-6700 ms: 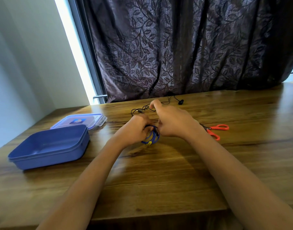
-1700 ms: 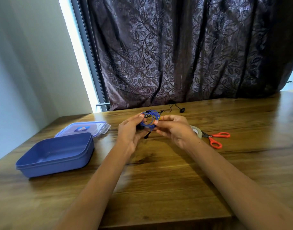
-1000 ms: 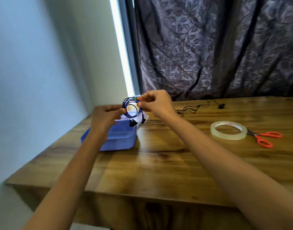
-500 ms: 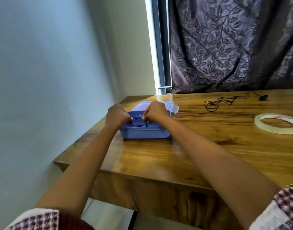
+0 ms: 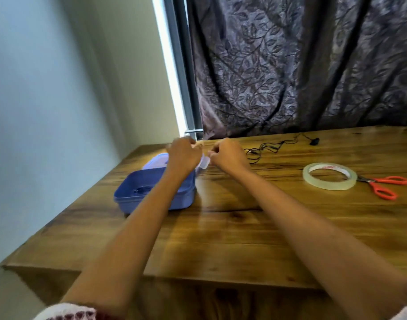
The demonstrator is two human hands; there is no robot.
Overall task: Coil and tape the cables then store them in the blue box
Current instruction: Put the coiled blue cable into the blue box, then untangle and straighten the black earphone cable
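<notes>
The blue box (image 5: 128,196) stands near the table's left end, and the coiled blue cable (image 5: 142,189) lies inside it. Its clear-blue lid (image 5: 155,160) lies flat just behind it, with a clear tab (image 5: 204,163) sticking out to the right. My left hand (image 5: 183,154) hovers above the lid and the box's far edge with its fingers curled. My right hand (image 5: 229,154) is beside it, its curled fingertips just above the tab. I see nothing held in either hand. A loose black cable (image 5: 270,147) lies uncoiled on the table to the right of my hands.
A roll of clear tape (image 5: 308,180) and orange-handled scissors (image 5: 382,187) lie on the right of the wooden table (image 5: 221,239). A dark curtain (image 5: 301,65) hangs behind, with a wall close on the left. The table's front edge is near me.
The blue coil went from my fingers down into the blue box. Both hands have since let it go and risen behind the box, above the lid.
</notes>
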